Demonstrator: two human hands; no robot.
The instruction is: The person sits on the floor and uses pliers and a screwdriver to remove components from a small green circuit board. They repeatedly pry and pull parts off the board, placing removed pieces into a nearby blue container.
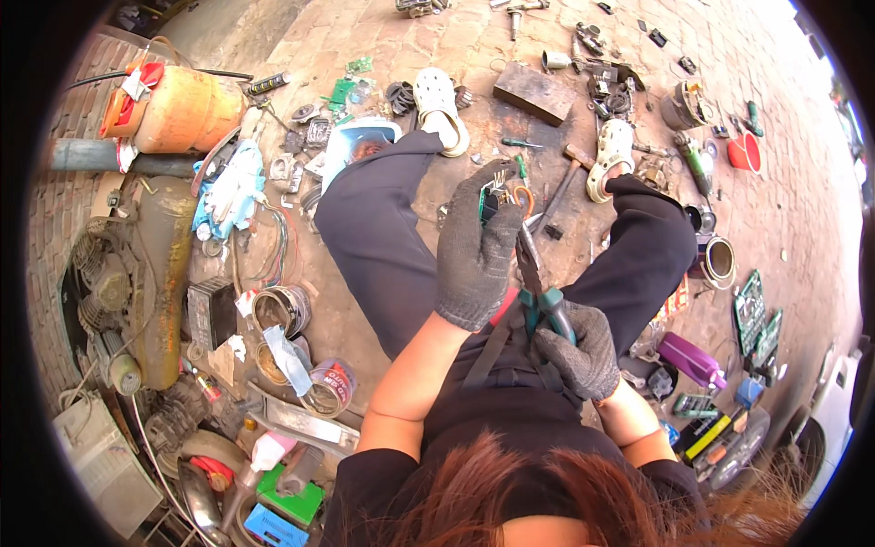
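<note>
I sit on a brick floor with my legs apart. My left hand (476,248), in a dark knit glove, is raised between my knees and grips a small green circuit board (493,195) with metal pins and an orange wire loop. My right hand (578,351), also gloved, holds pliers (538,290) by their green handles. The pliers' jaws point up and reach the board at my left fingertips.
A hammer (563,182) and a screwdriver (521,143) lie on the floor between my white clogs. An orange gas cylinder (182,111), a rusty compressor (137,273), tins and wires crowd the left. Motor parts, a purple bottle (693,358) and a socket set (755,314) lie on the right.
</note>
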